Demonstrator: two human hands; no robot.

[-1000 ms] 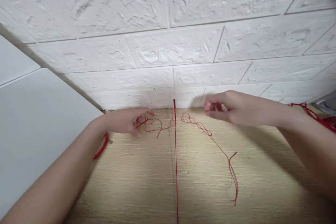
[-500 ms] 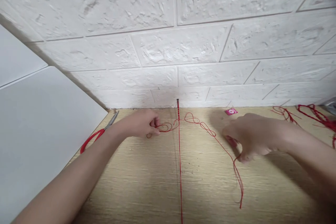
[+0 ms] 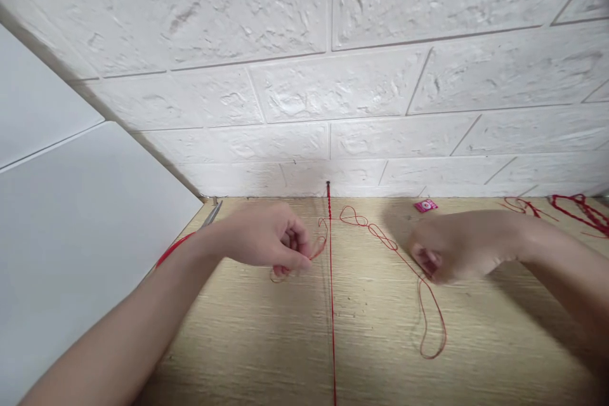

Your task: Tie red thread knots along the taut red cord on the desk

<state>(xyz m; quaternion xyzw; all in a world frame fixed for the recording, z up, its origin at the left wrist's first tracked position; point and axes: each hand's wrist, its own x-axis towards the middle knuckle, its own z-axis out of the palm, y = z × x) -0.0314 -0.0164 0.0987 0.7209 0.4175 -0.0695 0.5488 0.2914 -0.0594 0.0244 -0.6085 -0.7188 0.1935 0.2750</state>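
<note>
A red cord runs taut from a small dark peg by the wall down toward me, its top part knotted into a short braid. Left of it, my left hand pinches a thin red thread that leads up to the braid's lower end; a small loop shows under the fingers. On the other side my right hand is closed at the fingertips on another red thread. That thread lies in loose twisted loops toward the braid, and a long loop hangs below the hand.
Red-handled scissors lie at the left, partly behind my left forearm. A small pink packet sits near the wall. Bundles of red cord lie at the far right. A white textured wall rises behind the wooden surface.
My left hand has moved right and closer to the taut cord with its thread. My right hand's fingers have closed on the thread, whose hanging end now forms a wider loop. The view shifted slightly.
</note>
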